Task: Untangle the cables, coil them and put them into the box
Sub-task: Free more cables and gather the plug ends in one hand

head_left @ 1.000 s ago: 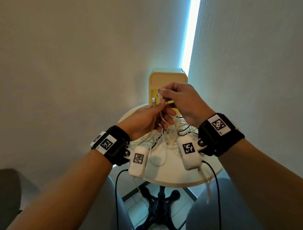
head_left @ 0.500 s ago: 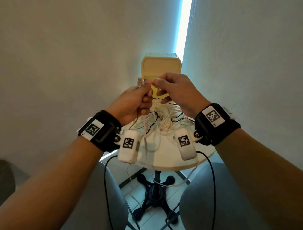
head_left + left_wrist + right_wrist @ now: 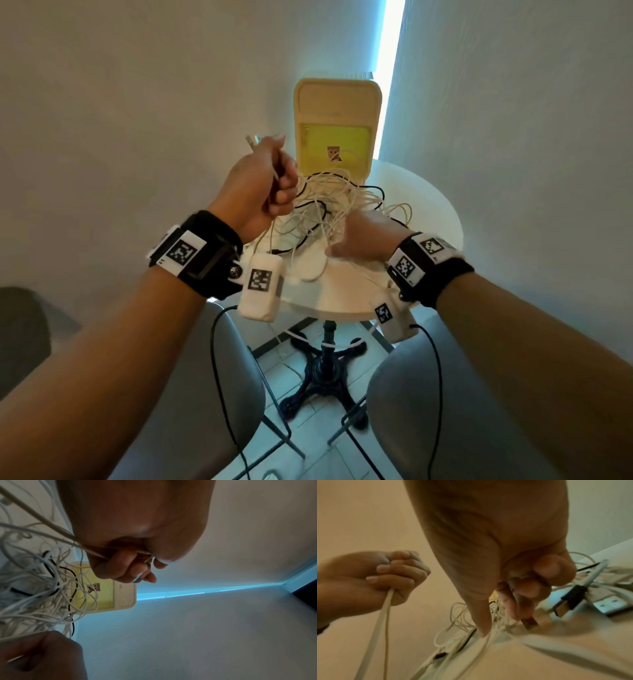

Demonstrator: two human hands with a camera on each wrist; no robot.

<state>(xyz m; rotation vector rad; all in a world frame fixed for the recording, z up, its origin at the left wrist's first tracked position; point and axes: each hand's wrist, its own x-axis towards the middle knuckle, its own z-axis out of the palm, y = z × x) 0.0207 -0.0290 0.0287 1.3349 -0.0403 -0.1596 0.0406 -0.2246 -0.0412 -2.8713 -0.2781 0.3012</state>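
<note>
Inside, box holds one cable end

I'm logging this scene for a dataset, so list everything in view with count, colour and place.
cables: a tangle, count unclear, mostly white with some black, heaped on the table before the box
box: one, cream with yellow inside, open, at the table's far edge, one plug end inside
table: one, white, round, on a black pedestal
chairs: two, grey, near side of table
left hand: raised, grips white cable
right hand: low at the tangle, fingers curled among white cables
</note>
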